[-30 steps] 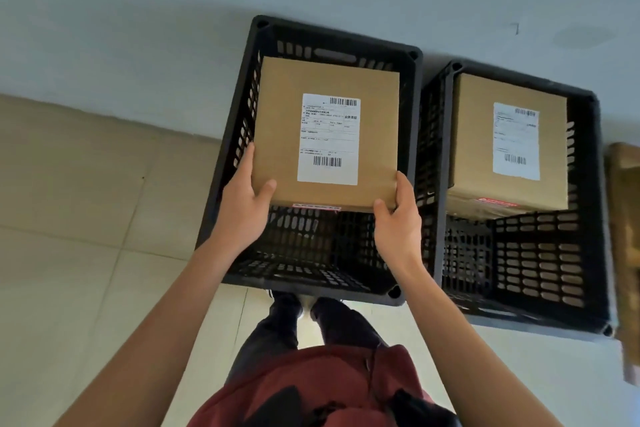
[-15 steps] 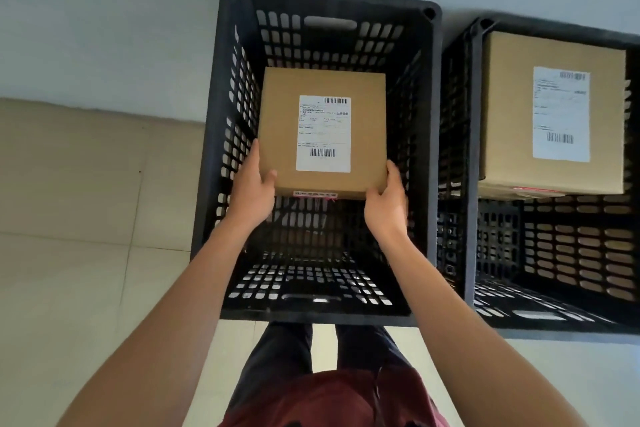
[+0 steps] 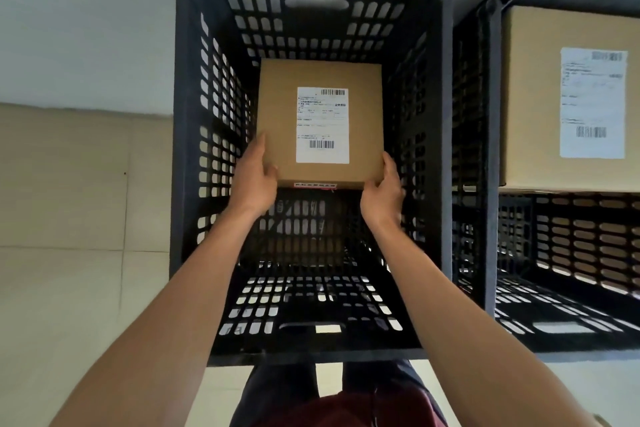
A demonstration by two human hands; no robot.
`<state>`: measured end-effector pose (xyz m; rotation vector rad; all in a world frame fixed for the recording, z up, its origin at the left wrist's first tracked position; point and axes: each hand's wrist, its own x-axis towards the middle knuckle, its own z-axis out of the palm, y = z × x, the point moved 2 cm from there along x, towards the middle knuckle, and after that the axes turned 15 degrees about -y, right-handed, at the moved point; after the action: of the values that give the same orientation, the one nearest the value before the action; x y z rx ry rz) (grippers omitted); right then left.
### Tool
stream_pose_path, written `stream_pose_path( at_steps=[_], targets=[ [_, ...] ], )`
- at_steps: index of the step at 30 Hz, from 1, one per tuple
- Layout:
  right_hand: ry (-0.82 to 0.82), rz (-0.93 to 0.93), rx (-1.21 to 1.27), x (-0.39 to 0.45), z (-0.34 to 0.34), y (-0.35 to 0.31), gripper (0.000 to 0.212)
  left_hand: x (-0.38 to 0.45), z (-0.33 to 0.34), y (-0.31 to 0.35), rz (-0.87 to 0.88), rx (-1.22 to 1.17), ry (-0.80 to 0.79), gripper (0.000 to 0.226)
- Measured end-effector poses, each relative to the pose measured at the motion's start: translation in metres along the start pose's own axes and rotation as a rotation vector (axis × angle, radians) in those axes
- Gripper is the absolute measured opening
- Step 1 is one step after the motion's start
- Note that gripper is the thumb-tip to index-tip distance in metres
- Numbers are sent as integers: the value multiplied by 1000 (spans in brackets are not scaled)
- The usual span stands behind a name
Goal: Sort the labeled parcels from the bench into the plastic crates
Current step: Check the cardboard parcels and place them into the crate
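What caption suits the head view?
Both hands, left hand and right hand, hold a labeled parcel inside the left crate.

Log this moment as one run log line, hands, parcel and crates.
left hand: grips parcel | right hand: grips parcel | parcel: inside left crate | right crate: holds second parcel

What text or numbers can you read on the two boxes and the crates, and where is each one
Label on the held parcel: barcodes and print, too small to read.
Red strip on that parcel's near edge: blurred.
Label on the right parcel: barcodes and print, blurred.
Crates: no text visible.
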<state>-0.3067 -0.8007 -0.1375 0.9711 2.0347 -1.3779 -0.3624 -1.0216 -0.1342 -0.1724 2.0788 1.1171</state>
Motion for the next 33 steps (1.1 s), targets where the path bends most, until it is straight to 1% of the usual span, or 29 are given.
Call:
stream_pose_path(
  at_steps=[3, 6, 9, 14, 16, 20, 23, 26, 28, 31, 33],
  targets=[
    [-23, 13, -40, 8, 2, -5, 68, 17, 0, -2, -38, 82, -110, 85],
    [-81, 32, -86, 15, 4, -4, 71, 24, -1, -6, -88, 178, -214, 100],
    [-123, 58, -70, 20, 6, -5, 75, 26, 1, -7, -135, 229, -250, 103],
    [-126, 46, -102, 25, 8, -4, 78, 26, 6, -3, -201, 201, -234, 102],
    [-134, 41, -94, 22, 8, -2, 78, 24, 8, 0, -197, 175, -211, 101],
    [-136, -14, -153, 14, 7, -1, 75, 11, 7, 2, -161, 185, -147, 90],
    [-152, -81, -184, -8, 1, -5, 68, -13, 2, 10, -95, 164, -136, 83],
    [-205, -143, -175, -41, -9, -13, 60, -45, -4, 27, -43, 157, -122, 76],
    [-234, -222, -202, -64, -14, -20, 56, -64, -7, 38, 0, 180, -106, 71],
    [-207, -360, -288, -100, -19, -28, 51, -90, -10, 50, 85, 208, -118, 67],
    [-181, -405, -293, -120, -22, -31, 49, -105, -12, 54, 130, 220, -135, 65]
  ],
)
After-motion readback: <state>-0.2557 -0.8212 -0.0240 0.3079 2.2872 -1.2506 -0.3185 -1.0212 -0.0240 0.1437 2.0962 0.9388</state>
